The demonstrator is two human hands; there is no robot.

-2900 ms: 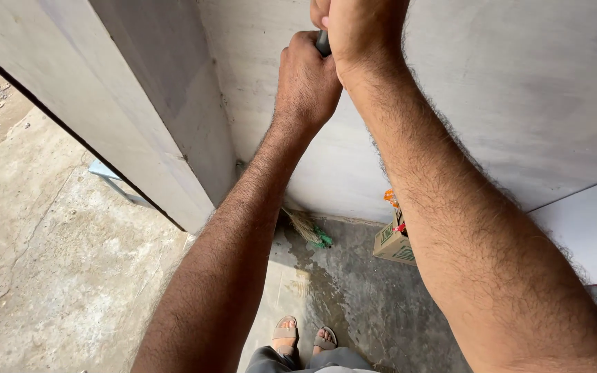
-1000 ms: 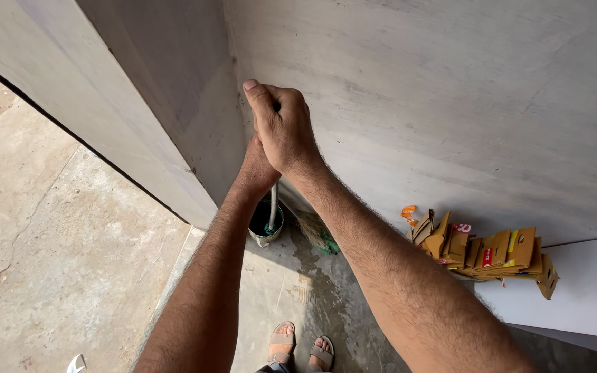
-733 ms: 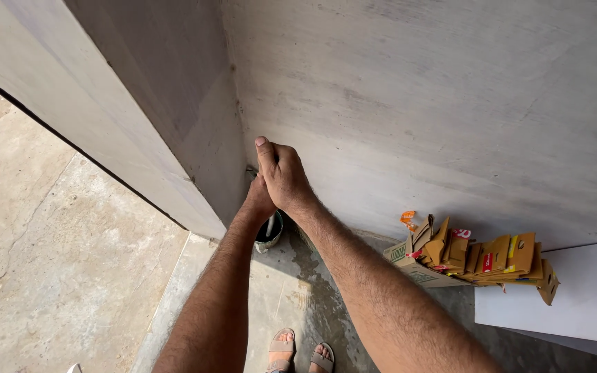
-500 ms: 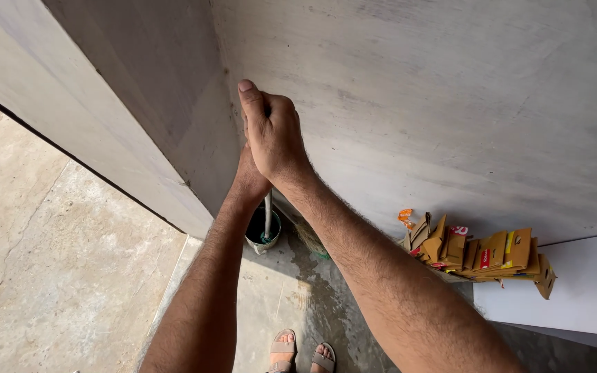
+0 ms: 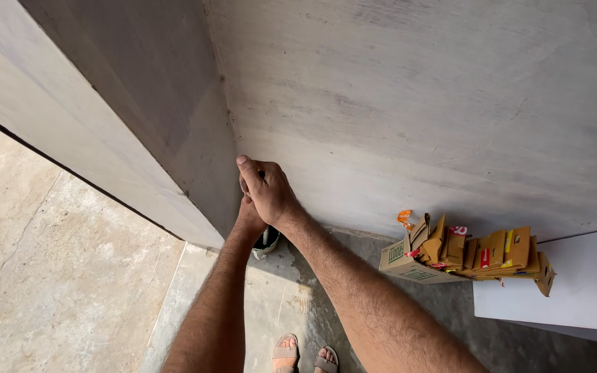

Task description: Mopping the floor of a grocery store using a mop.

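My right hand (image 5: 269, 192) is closed around a dark tool handle (image 5: 262, 175), only a sliver of which shows between the fingers. It is held close to the inside corner where two grey plastered walls (image 5: 409, 103) meet. My left hand (image 5: 248, 218) sits directly under the right one, pressed against it and mostly hidden, and seems to grip the same handle. Below both hands a small dark bucket (image 5: 266, 244) stands on the floor at the foot of the corner. The tool's working end is hidden.
An open cardboard box (image 5: 409, 262) stuffed with folded yellow-brown cartons stands by the wall at the right, next to a white board (image 5: 561, 283). My sandalled feet (image 5: 302, 356) are on the concrete floor (image 5: 70, 276). A wall panel (image 5: 70, 131) juts out at the left.
My clasped hands have slid down the corner compared with half a second ago, after several up-and-down strokes. The grip is unchanged.
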